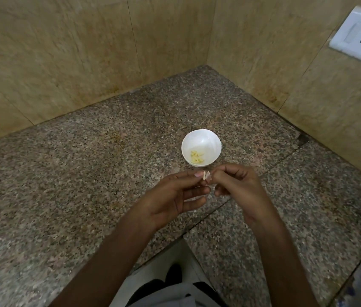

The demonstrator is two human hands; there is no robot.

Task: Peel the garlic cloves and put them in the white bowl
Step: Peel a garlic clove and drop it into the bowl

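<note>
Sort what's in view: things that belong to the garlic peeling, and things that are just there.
Part of the job:
- garlic clove, pinched between both hands
- left hand
- right hand
- white bowl
- peeled cloves in the bowl

Just there:
- wall socket on the right wall
- granite counter
</note>
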